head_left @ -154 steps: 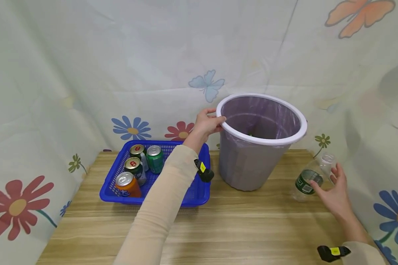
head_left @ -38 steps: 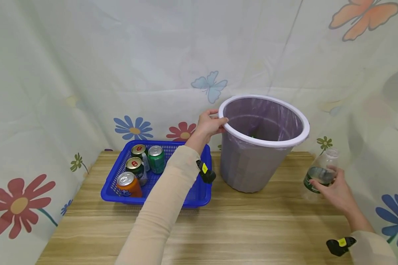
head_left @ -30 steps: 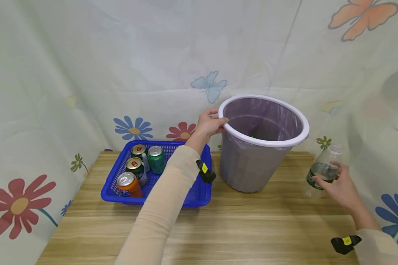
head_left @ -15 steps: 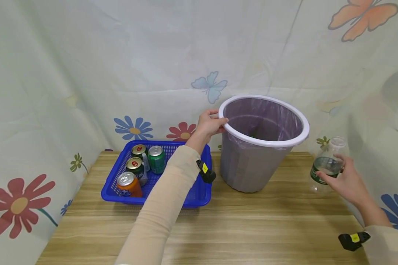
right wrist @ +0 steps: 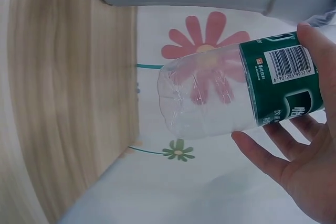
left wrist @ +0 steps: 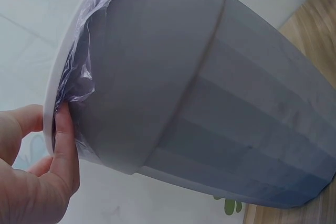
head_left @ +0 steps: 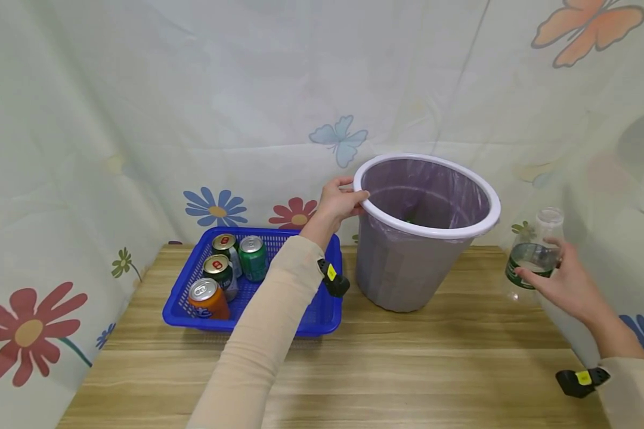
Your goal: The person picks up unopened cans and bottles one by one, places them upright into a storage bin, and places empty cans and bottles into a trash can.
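My left hand (head_left: 340,202) pinches the white rim of a grey trash can (head_left: 402,268), thumb on top and fingers beneath. The left wrist view shows the fingers against the rim and the purple liner bag (left wrist: 84,77). In my right hand (head_left: 569,280) is a clear plastic bottle (head_left: 531,262) with a green label, gripped around its middle. The bottle has no cap and is slightly tilted, to the right of the can. In the right wrist view, its base (right wrist: 184,98) hangs apart from the table. Something small and green lies deep inside the can, mostly hidden.
A blue plastic basket (head_left: 330,319) stands left of the can, holding an orange can (head_left: 209,301), a green can (head_left: 253,259) and two dark cans with gold tops. All rest on a wooden table (head_left: 381,375). A flower-patterned curtain (head_left: 247,89) surrounds the table's back and sides.
My right hand has taken hold of the bottle, which stood on the table, and raised it up and to the right. The left hand keeps its grip on the rim.
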Tool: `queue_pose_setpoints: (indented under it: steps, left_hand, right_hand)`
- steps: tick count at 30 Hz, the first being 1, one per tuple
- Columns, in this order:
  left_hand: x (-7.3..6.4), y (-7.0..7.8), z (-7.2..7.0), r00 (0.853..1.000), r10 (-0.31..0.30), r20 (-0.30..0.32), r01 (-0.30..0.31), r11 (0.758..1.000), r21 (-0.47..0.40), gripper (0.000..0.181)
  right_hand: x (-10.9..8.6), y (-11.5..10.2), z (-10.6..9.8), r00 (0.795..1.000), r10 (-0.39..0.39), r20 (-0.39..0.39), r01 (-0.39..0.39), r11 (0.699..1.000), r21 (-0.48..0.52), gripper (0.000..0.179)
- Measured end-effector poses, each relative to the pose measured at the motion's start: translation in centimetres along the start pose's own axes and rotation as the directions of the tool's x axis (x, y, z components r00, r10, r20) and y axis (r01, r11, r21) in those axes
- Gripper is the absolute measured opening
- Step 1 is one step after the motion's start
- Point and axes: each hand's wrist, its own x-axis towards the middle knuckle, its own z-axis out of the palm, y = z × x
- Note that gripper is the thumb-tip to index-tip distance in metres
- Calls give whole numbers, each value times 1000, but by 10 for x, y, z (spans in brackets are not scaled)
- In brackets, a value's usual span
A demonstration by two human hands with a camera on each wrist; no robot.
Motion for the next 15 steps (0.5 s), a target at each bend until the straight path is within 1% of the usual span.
queue_pose_setpoints:
  steps: [4, 11, 15]
  left_hand:
    - [0, 0, 0, 1000, 2, 2, -2, 1000, 3, 50]
    - [-1, 0, 0, 1000, 4, 5, -4, 1000, 1, 50]
    - [-1, 1, 0, 1000, 1, 2, -1, 1000, 6, 50]
  right_hand:
    - [4, -5, -7, 1000, -11, -4, 11, 1000, -6, 89]
    - [8, -12, -18, 1000, -11, -13, 11, 999, -47, 89]
    - [9, -17, -23, 999, -28, -22, 27, 998, -54, 89]
